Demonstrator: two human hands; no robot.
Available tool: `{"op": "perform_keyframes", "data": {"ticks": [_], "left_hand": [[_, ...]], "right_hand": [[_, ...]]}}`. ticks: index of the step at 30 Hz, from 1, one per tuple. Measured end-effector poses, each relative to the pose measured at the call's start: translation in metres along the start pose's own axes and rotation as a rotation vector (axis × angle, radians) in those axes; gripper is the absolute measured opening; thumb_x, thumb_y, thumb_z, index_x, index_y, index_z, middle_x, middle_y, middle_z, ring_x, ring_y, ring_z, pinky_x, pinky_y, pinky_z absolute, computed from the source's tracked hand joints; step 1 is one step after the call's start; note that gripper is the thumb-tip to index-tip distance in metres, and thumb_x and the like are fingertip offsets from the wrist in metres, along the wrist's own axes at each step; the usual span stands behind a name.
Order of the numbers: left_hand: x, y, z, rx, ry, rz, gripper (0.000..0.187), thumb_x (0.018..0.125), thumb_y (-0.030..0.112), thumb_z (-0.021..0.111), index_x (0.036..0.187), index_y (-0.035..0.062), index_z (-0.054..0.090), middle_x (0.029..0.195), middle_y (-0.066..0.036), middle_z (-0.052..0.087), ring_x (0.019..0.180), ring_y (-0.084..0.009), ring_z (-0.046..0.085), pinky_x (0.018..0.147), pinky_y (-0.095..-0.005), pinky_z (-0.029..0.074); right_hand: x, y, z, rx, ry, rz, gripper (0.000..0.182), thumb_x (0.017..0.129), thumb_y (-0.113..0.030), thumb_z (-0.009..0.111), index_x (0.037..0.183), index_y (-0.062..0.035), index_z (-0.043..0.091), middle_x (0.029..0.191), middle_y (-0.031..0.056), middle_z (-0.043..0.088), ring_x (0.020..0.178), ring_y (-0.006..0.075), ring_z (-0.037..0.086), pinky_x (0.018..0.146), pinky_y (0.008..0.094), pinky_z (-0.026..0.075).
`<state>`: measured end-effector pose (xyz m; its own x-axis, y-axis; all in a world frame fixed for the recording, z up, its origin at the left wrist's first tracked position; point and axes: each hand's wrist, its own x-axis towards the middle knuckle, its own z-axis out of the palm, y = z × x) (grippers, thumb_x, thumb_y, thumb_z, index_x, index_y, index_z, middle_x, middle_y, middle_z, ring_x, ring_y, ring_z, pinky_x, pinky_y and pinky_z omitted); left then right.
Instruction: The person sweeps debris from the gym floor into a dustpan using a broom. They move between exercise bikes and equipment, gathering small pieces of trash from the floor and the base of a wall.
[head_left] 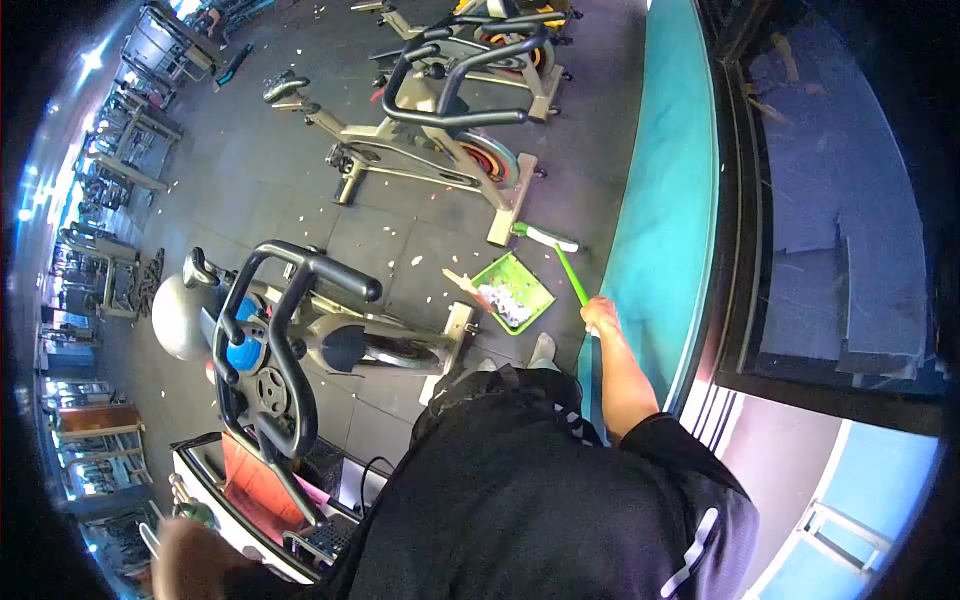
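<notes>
Gym floor's looking half swept: we're gripping the green broom [560, 252] in our right hand [600, 315], scraps piling in the dustpan [515, 290], white bits [395, 150] remaining. Left hand [190, 560] is blurry, grip unclear.

no text, label, brand or number is legible anywhere in this head view.

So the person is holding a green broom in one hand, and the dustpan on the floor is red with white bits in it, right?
Not quite: the dustpan is green, not red. The head view shows it on the floor, white scraps inside, by the green broom held in the right hand.
</notes>
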<state>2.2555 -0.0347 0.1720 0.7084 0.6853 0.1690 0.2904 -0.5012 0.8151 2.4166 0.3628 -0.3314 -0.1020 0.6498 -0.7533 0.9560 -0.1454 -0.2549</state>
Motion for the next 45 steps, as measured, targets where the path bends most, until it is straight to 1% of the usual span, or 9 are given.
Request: {"op": "perform_keyframes", "data": {"ticks": [2, 5, 7, 9, 13, 17, 28, 37, 45], "left_hand": [[-0.012, -0.024, -0.015, -0.282, 0.153, -0.272, 0.030, 0.084, 0.019, 0.051, 0.105, -0.0028, 0.056, 0.086, -0.011, 0.061, 0.071, -0.0183, 0.057, 0.060, -0.0277, 0.044], [-0.019, -0.089, 0.034, -0.655, 0.749, -1.175, 0.029, 0.083, 0.019, 0.052, 0.102, -0.0031, 0.058, 0.085, -0.010, 0.061, 0.072, -0.0183, 0.056, 0.061, -0.0274, 0.042], [-0.047, -0.169, 0.121, -0.198, 0.971, -1.279, 0.020, 0.085, 0.010, 0.052, 0.102, 0.0019, 0.059, 0.091, -0.011, 0.061, 0.082, -0.0192, 0.060, 0.072, -0.0311, 0.047], [-0.092, -0.209, 0.192, 0.735, 0.666, -1.271, 0.031, 0.083, 0.009, 0.053, 0.113, 0.0042, 0.053, 0.103, -0.012, 0.058, 0.095, -0.0196, 0.056, 0.080, -0.0337, 0.045], [-0.121, -0.211, 0.251, 0.165, 0.832, -1.548, 0.028, 0.083, 0.009, 0.053, 0.111, 0.0044, 0.053, 0.101, -0.011, 0.058, 0.092, -0.0191, 0.056, 0.078, -0.0332, 0.045], [-0.135, -0.210, 0.280, -0.096, 0.924, -1.653, 0.025, 0.084, 0.010, 0.053, 0.109, 0.0045, 0.052, 0.098, -0.011, 0.057, 0.089, -0.0185, 0.055, 0.075, -0.0327, 0.045], [-0.159, -0.222, 0.323, -0.460, 1.070, -1.725, 0.019, 0.085, 0.012, 0.051, 0.102, 0.0051, 0.052, 0.091, -0.009, 0.055, 0.082, -0.0171, 0.054, 0.069, -0.0312, 0.045], [-0.176, -0.234, 0.354, -0.688, 1.159, -1.733, 0.014, 0.086, 0.013, 0.050, 0.097, 0.0055, 0.051, 0.086, -0.008, 0.053, 0.076, -0.0159, 0.053, 0.064, -0.0300, 0.045], [-0.192, -0.223, 0.385, -0.822, 1.243, -1.742, 0.011, 0.087, 0.015, 0.050, 0.092, 0.0059, 0.051, 0.081, -0.006, 0.052, 0.071, -0.0149, 0.052, 0.059, -0.0290, 0.045]], "right_hand": [[-0.018, 0.019, 0.002, 0.112, -0.010, 0.043, 0.024, 0.079, -0.013, 0.047, 0.091, 0.0000, 0.063, 0.065, 0.0129, 0.063, 0.054, 0.0194, 0.062, 0.045, 0.0308, 0.050], [-0.019, 0.060, 0.011, 0.079, 0.046, -0.119, 0.028, 0.081, -0.018, 0.042, 0.092, -0.0004, 0.062, 0.063, 0.0154, 0.063, 0.054, 0.0241, 0.063, 0.051, 0.0347, 0.052], [-0.032, 0.071, 0.013, 0.091, 0.064, -0.091, 0.030, 0.082, -0.020, 0.041, 0.092, -0.0012, 0.062, 0.068, 0.0172, 0.063, 0.060, 0.0268, 0.064, 0.058, 0.0362, 0.052], [-0.032, 0.075, 0.013, 0.095, 0.103, -0.078, 0.032, 0.083, -0.022, 0.039, 0.092, -0.0021, 0.062, 0.074, 0.0189, 0.064, 0.067, 0.0295, 0.065, 0.064, 0.0376, 0.053], [-0.017, 0.070, 0.012, -0.029, 0.191, -0.015, 0.032, 0.083, -0.022, 0.039, 0.094, -0.0044, 0.062, 0.091, 0.0202, 0.063, 0.090, 0.0312, 0.061, 0.078, 0.0383, 0.050], [-0.010, 0.055, -0.009, -0.107, 0.130, 0.000, 0.028, 0.080, -0.018, 0.044, 0.093, -0.0007, 0.062, 0.094, 0.0195, 0.063, 0.093, 0.0311, 0.060, 0.080, 0.0371, 0.049], [-0.015, 0.004, -0.007, -0.178, 0.096, -0.025, 0.022, 0.078, -0.014, 0.049, 0.087, -0.0047, 0.065, 0.070, 0.0092, 0.066, 0.072, 0.0233, 0.066, 0.069, 0.0332, 0.052], [0.016, 0.029, 0.079, -0.294, 0.020, -0.048, 0.025, 0.077, -0.015, 0.049, 0.094, -0.0054, 0.065, 0.094, 0.0153, 0.064, 0.089, 0.0290, 0.063, 0.075, 0.0377, 0.051], [-0.048, 0.063, 0.044, -0.191, 0.063, -0.128, 0.026, 0.081, -0.021, 0.044, 0.091, -0.0058, 0.063, 0.073, 0.0153, 0.065, 0.073, 0.0271, 0.065, 0.066, 0.0382, 0.052]]}}
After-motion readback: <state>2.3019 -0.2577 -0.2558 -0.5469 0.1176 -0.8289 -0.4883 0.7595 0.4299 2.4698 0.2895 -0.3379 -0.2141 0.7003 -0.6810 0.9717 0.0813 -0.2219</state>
